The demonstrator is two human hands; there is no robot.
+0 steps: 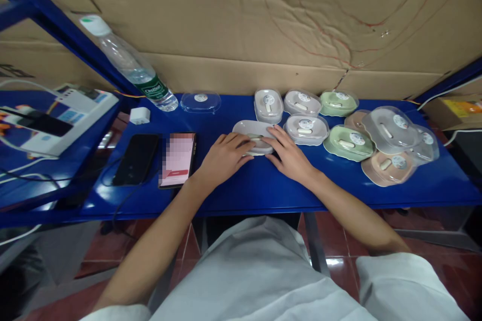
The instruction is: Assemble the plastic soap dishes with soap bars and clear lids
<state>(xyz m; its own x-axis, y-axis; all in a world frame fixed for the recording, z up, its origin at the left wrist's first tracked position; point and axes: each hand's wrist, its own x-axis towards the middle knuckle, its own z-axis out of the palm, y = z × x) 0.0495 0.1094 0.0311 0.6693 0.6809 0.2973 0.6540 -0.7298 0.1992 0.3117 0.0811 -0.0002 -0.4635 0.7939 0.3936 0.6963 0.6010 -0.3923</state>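
A pale grey oval soap dish [246, 127], without a lid, lies on the blue table in front of me. My left hand [226, 156] grips its left side, fingers bent over the rim and into the dish. From the other side my right hand [289, 154] holds the dish, its fingertips inside and its thumb at the near edge. Between the fingertips a small pale piece [256, 137] shows in part; the fingers cover the rest. A loose clear lid [200, 102] with a round sticker rests at the back, left of the dish.
Lidded boxes stand to the right: grey [307, 129], green [348, 143] and pinkish-brown [389, 166], some stacked. On the left are a water bottle [131, 67], a white charger [139, 116], a black phone [136, 159], a lit phone [177, 160] and a power strip [71, 125]. Cardboard [211, 15] stands behind.
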